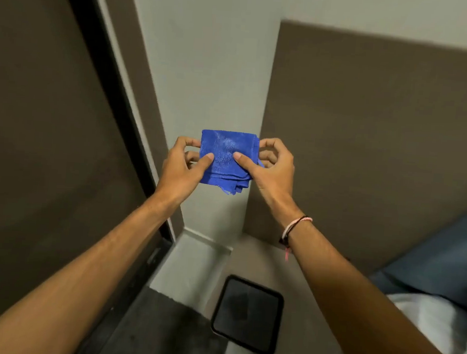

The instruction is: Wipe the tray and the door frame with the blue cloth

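Note:
A folded blue cloth is held up in front of the pale wall, stretched between both hands. My left hand pinches its left edge with thumb on the front. My right hand pinches its right side the same way; that wrist wears thin bracelets. A dark square tray with rounded corners lies flat on a low brown surface far below the hands. The door frame, a dark strip with a light edge, runs diagonally along the left, beside a brown door.
A brown headboard panel stands to the right of the wall. Bedding in blue and white fills the lower right. A dark mat lies on the floor at the bottom, below a pale floor strip.

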The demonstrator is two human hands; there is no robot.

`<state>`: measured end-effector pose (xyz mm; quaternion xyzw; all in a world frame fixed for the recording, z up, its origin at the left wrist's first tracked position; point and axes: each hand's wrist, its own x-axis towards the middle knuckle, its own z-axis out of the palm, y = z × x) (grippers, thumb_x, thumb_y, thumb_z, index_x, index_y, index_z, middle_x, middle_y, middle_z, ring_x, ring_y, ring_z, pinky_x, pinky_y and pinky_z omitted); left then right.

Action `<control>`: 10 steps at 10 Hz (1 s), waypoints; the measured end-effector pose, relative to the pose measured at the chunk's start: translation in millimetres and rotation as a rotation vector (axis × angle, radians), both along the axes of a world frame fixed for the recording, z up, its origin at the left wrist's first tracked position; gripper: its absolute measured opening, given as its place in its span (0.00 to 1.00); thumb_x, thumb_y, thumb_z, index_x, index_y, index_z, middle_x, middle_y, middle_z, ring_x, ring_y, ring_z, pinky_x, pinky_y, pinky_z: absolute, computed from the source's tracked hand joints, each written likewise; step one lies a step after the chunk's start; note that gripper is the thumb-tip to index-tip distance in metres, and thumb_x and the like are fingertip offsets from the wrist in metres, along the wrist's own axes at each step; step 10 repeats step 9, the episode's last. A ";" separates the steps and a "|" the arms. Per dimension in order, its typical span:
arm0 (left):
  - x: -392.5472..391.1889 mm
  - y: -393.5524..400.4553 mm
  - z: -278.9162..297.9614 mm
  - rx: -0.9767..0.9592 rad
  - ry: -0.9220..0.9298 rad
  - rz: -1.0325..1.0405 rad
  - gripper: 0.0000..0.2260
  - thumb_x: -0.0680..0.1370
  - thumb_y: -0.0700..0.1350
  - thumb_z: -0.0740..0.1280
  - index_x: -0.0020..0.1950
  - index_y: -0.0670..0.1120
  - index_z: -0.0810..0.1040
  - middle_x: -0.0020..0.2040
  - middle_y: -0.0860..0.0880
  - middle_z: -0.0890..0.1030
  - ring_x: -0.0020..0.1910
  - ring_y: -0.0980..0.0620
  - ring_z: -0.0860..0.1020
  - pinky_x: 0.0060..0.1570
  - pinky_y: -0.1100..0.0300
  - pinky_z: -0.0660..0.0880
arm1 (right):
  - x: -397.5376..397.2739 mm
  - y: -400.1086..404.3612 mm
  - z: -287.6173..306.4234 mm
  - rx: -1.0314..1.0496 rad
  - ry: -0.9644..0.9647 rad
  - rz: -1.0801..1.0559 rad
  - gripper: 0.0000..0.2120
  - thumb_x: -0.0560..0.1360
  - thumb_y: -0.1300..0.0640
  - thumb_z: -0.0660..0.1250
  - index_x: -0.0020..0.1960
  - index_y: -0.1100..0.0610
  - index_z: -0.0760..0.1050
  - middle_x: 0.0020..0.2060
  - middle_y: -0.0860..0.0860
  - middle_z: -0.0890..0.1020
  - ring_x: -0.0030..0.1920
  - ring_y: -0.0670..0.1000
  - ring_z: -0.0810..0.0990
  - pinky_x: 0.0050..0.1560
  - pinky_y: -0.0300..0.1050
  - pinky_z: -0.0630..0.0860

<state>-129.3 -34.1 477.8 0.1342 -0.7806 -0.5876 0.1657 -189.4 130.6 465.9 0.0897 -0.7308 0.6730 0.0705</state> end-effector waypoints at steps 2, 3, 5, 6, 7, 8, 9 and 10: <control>-24.1 29.9 -163.3 0.023 -0.390 -0.044 0.13 0.79 0.38 0.70 0.63 0.41 0.74 0.49 0.40 0.82 0.44 0.46 0.80 0.45 0.55 0.78 | -12.6 39.2 -175.8 0.130 -0.372 -0.019 0.13 0.71 0.55 0.79 0.51 0.57 0.79 0.43 0.53 0.87 0.44 0.54 0.87 0.45 0.48 0.85; -22.1 42.3 -231.0 0.014 -0.543 -0.082 0.13 0.79 0.37 0.69 0.63 0.43 0.76 0.53 0.42 0.83 0.48 0.47 0.81 0.47 0.55 0.80 | -8.1 54.7 -248.8 0.185 -0.531 -0.007 0.12 0.73 0.56 0.77 0.54 0.57 0.79 0.45 0.52 0.86 0.47 0.54 0.86 0.49 0.50 0.84; 5.9 74.3 -385.1 0.000 -0.764 -0.134 0.17 0.74 0.29 0.69 0.60 0.40 0.83 0.51 0.44 0.86 0.47 0.46 0.83 0.48 0.59 0.78 | 21.7 82.1 -414.4 0.158 -0.994 -0.058 0.08 0.75 0.64 0.74 0.54 0.58 0.81 0.54 0.62 0.85 0.56 0.64 0.84 0.60 0.65 0.81; 27.4 90.2 -447.3 0.078 -0.896 -0.160 0.19 0.75 0.28 0.68 0.65 0.39 0.79 0.57 0.39 0.85 0.57 0.40 0.83 0.59 0.49 0.81 | 41.4 90.2 -474.7 0.268 -1.138 -0.061 0.13 0.76 0.69 0.72 0.60 0.65 0.81 0.57 0.64 0.84 0.57 0.63 0.83 0.62 0.64 0.80; 38.9 94.0 -475.4 0.114 -0.962 -0.201 0.22 0.76 0.28 0.66 0.69 0.40 0.76 0.61 0.39 0.83 0.61 0.40 0.81 0.65 0.46 0.79 | 50.4 92.0 -498.3 0.375 -1.158 0.008 0.14 0.75 0.71 0.69 0.60 0.64 0.81 0.56 0.64 0.85 0.51 0.58 0.83 0.60 0.56 0.81; 52.2 96.3 -488.6 0.070 -0.970 -0.315 0.26 0.78 0.27 0.63 0.76 0.41 0.70 0.65 0.39 0.81 0.64 0.41 0.80 0.68 0.48 0.77 | 58.5 89.5 -502.1 0.502 -1.149 0.090 0.14 0.74 0.73 0.64 0.57 0.66 0.81 0.53 0.66 0.85 0.51 0.62 0.85 0.56 0.57 0.82; 54.7 97.7 -482.3 0.084 -0.975 -0.334 0.27 0.80 0.31 0.64 0.78 0.43 0.68 0.68 0.40 0.80 0.66 0.43 0.79 0.70 0.50 0.75 | 60.2 86.0 -489.8 0.553 -1.152 0.120 0.15 0.75 0.71 0.63 0.61 0.67 0.79 0.57 0.67 0.83 0.57 0.65 0.83 0.62 0.61 0.80; 54.7 97.7 -482.3 0.084 -0.975 -0.334 0.27 0.80 0.31 0.64 0.78 0.43 0.68 0.68 0.40 0.80 0.66 0.43 0.79 0.70 0.50 0.75 | 60.2 86.0 -489.8 0.553 -1.152 0.120 0.15 0.75 0.71 0.63 0.61 0.67 0.79 0.57 0.67 0.83 0.57 0.65 0.83 0.62 0.61 0.80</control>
